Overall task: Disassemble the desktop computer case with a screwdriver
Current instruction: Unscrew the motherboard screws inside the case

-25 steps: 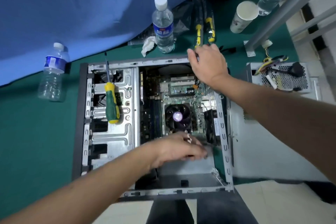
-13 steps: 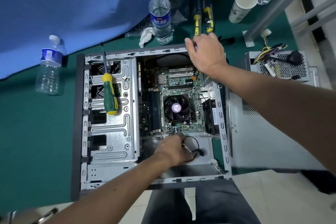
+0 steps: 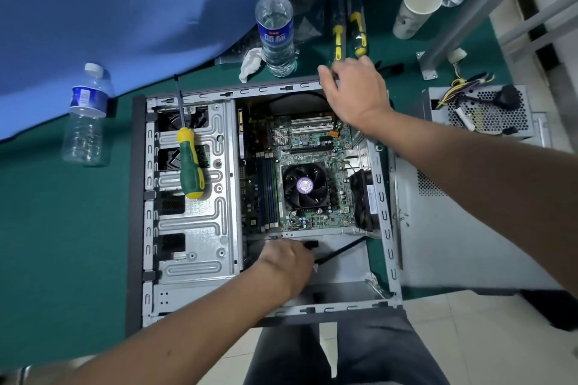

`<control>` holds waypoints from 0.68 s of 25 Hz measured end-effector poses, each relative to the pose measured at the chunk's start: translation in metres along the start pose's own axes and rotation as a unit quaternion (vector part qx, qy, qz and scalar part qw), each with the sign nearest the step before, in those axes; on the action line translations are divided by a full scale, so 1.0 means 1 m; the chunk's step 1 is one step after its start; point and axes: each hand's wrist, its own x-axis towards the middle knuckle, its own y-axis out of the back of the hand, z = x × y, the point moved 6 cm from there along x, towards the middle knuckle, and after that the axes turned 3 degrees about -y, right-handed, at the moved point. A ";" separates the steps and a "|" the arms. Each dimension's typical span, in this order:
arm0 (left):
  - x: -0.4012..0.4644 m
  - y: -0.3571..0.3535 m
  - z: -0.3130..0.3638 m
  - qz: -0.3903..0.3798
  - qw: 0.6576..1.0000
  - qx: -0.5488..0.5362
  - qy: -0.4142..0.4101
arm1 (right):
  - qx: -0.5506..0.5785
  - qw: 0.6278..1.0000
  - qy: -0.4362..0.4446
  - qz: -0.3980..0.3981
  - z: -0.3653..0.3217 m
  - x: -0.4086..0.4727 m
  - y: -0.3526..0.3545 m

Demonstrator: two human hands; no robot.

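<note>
Head view looks down on the green-covered bench [image 3: 56, 244], where the open computer case [image 3: 192, 228] lies on its side with the motherboard [image 3: 300, 166] exposed and a detached grey side panel [image 3: 453, 237] just beside it on the right. Of the two hands, the right hand [image 3: 356, 91] grips the case's far rim with curled fingers, while the left hand [image 3: 287, 262] reaches into the near bay and curls around a black cable [image 3: 341, 251]. A green-and-yellow screwdriver [image 3: 189, 162] rests untouched on the drive cage [image 3: 200, 222].
</note>
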 end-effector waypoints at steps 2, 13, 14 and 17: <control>-0.015 0.014 -0.009 0.036 0.998 0.043 0.013 | 0.002 1.000 0.001 0.001 -0.001 -0.001 0.001; -0.093 0.005 -0.164 0.538 0.733 -0.280 0.310 | 0.001 1.000 0.006 0.004 0.000 0.000 -0.001; -0.089 -0.003 -0.165 0.539 0.717 -0.319 0.306 | 0.002 1.000 0.004 0.004 0.000 0.000 -0.001; -0.080 -0.018 -0.168 0.564 0.684 -0.352 0.299 | 0.003 1.000 0.002 0.012 0.003 0.002 -0.001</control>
